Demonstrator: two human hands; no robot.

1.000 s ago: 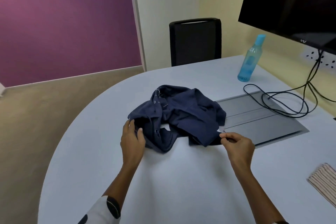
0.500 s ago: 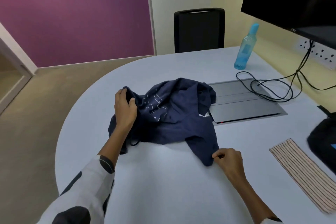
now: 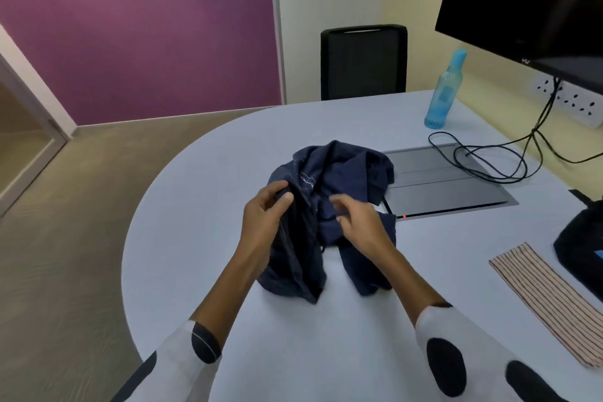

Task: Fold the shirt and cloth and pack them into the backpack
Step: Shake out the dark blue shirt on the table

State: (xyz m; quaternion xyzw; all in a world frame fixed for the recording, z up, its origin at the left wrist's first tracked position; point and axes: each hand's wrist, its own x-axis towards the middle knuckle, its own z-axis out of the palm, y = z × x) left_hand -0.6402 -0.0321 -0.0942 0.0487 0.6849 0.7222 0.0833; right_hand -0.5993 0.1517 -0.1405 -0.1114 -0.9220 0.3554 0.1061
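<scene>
A crumpled navy shirt (image 3: 346,173) lies bunched in the middle of the white table (image 3: 195,206). My left hand (image 3: 266,215) grips a fold of it on the left side, lifting the fabric a little. My right hand (image 3: 359,225) rests on the shirt's middle, fingers curled and blurred, pinching cloth. A folded striped cloth (image 3: 548,303) lies flat on the table at the right. The black backpack (image 3: 580,245) sits at the right edge, partly cut off by the frame.
A grey cable hatch (image 3: 440,186) is set into the table behind the shirt, with black cables (image 3: 483,157) looped on it. A blue bottle (image 3: 445,91) stands further back. A black chair (image 3: 363,62) and a monitor (image 3: 528,0) stand beyond.
Both hands have come together over the shirt; the right hand left the near hem and moved up to its middle. The shirt is bunched tighter and drawn closer to me.
</scene>
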